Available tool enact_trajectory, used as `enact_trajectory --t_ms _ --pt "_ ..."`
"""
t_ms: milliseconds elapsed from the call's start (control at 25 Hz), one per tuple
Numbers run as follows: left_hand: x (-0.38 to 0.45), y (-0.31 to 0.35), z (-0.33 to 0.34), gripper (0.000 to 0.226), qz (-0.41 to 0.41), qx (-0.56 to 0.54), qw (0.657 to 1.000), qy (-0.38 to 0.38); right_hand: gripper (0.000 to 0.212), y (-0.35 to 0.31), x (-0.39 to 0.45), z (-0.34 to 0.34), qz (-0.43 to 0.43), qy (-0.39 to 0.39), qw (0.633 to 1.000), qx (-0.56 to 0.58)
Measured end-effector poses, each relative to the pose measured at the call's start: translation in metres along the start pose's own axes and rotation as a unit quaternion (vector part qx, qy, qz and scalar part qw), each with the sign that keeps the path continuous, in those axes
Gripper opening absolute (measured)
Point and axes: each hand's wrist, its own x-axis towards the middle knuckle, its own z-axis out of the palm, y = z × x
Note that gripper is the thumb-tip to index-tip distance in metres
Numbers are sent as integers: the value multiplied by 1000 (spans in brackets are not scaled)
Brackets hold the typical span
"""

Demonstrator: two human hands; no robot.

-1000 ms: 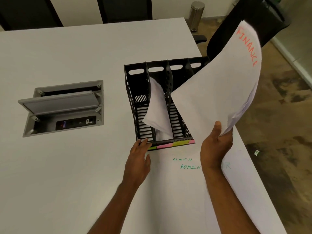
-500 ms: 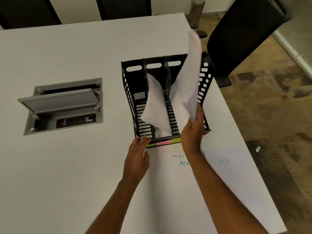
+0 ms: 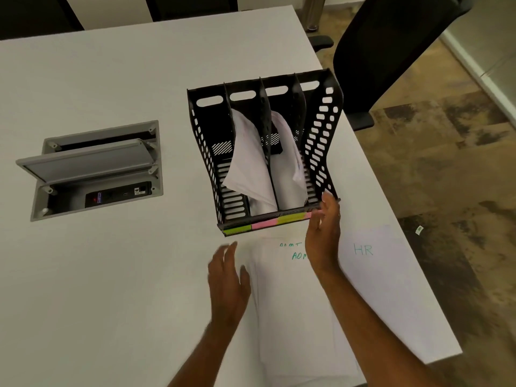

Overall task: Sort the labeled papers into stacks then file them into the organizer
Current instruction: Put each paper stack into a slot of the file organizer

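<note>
Black organizer (image 3: 321,129) holds papers (image 3: 248,166); both hands' fingers (image 3: 328,202) relaxed, apart, holding nothing.

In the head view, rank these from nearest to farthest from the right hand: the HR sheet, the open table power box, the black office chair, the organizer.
From the right hand:
1. Organizer: the fingers are at its front right corner.
2. HR sheet: flat on the table, just right of the wrist.
3. Black office chair: beyond the table's far right edge.
4. Table power box: far left, lid raised.
</note>
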Motion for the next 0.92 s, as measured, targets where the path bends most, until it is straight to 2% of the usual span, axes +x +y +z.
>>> enact_trajectory --t_ms 40,80,120,160,240,320,400,480,600,720,840,920 --pt "-16 -1 9 57 -96 -83 991 -30 46 14 -23 -9 -2 -10 1000 -12" --pt "-31 -2 17 56 -197 -135 969 -64 45 31 -50 -17 12 -27 999 -24" --pt "-44 -2 25 54 -280 -147 944 -96 46 49 -81 -23 41 -48 997 -41" --pt "-54 -3 31 50 -328 -143 926 -118 47 65 -111 -28 78 -73 992 -62" --pt "-65 -4 41 38 -365 -165 906 -133 51 90 -163 -37 134 -113 979 -105" --pt "-61 -6 46 31 -385 -236 876 -169 52 101 -188 -44 138 -124 974 -130" --pt "-55 -5 49 41 -372 -267 850 -262 51 102 -190 -49 145 -128 971 -138" --pt "-53 1 53 34 -313 -230 861 -328 52 100 -186 -50 154 -142 968 -141" --pt "-58 11 58 8 -219 -206 904 -302 52 98 -178 -50 161 -168 963 -135" --pt "-56 15 45 17 -250 -296 883 -267 51 89 -170 -50 174 -177 967 -54" --pt "-44 4 5 24 -268 -352 872 -209 67 74 -157 -52 152 -77 985 -11" --pt "-27 -7 -28 30 -266 -380 863 -200 84 60 -142 -53 172 -39 984 30"
